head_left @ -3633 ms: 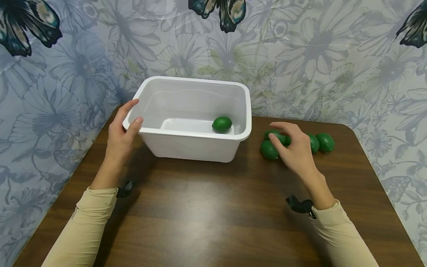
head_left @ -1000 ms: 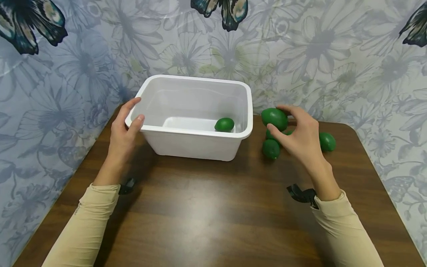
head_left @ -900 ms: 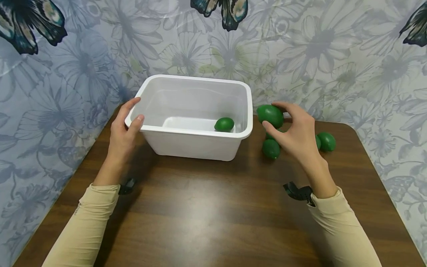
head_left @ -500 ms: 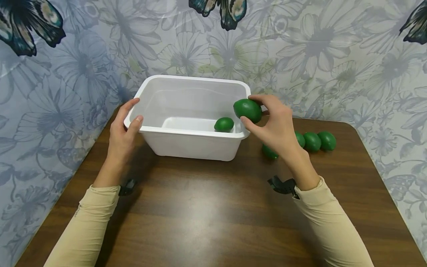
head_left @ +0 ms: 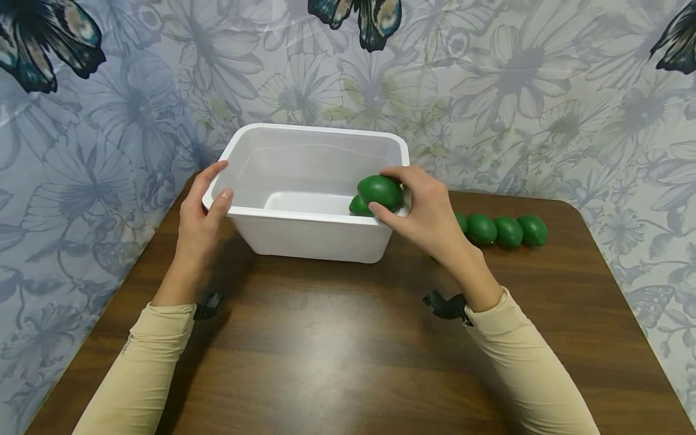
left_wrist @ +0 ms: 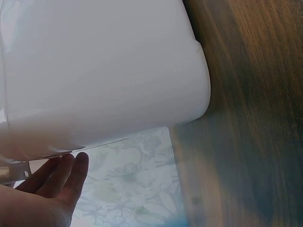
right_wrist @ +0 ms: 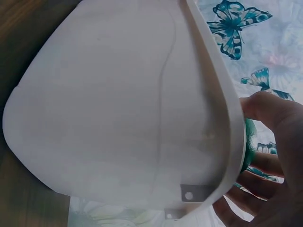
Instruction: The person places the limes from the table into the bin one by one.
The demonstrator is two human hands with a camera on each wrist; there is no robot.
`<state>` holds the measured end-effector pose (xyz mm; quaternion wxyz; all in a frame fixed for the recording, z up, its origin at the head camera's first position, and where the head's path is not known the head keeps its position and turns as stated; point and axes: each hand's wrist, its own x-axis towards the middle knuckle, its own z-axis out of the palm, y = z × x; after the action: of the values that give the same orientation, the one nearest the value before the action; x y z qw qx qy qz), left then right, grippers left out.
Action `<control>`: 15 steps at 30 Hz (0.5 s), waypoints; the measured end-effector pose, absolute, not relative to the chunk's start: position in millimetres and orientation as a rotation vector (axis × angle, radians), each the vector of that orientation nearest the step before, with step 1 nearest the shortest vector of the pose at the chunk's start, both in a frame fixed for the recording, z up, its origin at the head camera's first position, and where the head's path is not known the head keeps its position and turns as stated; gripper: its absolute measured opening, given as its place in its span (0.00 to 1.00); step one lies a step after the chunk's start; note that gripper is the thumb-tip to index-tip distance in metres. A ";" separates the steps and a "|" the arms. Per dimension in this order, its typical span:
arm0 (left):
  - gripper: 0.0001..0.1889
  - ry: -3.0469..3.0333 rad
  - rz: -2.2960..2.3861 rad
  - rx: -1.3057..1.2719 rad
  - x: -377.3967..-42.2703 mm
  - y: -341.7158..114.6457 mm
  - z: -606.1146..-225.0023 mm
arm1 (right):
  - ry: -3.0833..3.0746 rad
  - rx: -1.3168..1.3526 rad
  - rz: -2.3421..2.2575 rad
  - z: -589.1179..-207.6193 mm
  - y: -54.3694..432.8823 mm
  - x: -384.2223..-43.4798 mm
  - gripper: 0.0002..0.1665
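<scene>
A white plastic bin (head_left: 304, 237) stands on the table, its opening tipped into sight in the head view. My left hand (head_left: 197, 226) holds its left rim, thumb at the front corner; the left wrist view has the fingers (left_wrist: 75, 177) against the outer wall. My right hand (head_left: 429, 211) pinches a green lime (head_left: 382, 192) between thumb and fingers over the bin's right end. In the right wrist view, the bin's rim hides most of this lime (right_wrist: 249, 142). Behind it, partly covered, another lime (head_left: 357, 206) lies on the bin floor.
Several more limes (head_left: 481, 229) lie in a row on the wooden table (head_left: 326, 338), right of the bin; my right hand hides part of the group. A wall covering (head_left: 511, 121) with flowers and butterflies rises right behind the table's back edge.
My right hand has picked a lime from the group on the right and carried it left, then lower over the bin. My left hand has stayed on the rim.
</scene>
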<state>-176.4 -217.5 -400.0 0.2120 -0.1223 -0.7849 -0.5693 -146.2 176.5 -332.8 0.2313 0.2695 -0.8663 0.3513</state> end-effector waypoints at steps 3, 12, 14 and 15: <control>0.27 -2.178 -1.578 -0.339 -177.0 -217.4 -400.9 | -2.423 0.740 0.957 -335.9 175.0 -146.0 0.27; 0.27 -2.169 -1.596 -0.337 -177.6 -216.4 -401.5 | -2.493 0.733 0.926 -337.4 175.5 -144.0 0.28; 0.27 -2.164 -1.604 -0.336 -177.6 -216.2 -401.5 | -2.496 0.739 0.925 -338.2 175.8 -143.8 0.27; 0.27 -2.163 -1.604 -0.335 -177.6 -216.0 -401.5 | -2.493 0.745 0.923 -338.5 176.0 -143.7 0.27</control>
<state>-177.6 -216.0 -401.5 0.2122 -0.1205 -0.7790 -0.5776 -143.7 176.0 -338.5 0.1892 0.2650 -0.8867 0.3281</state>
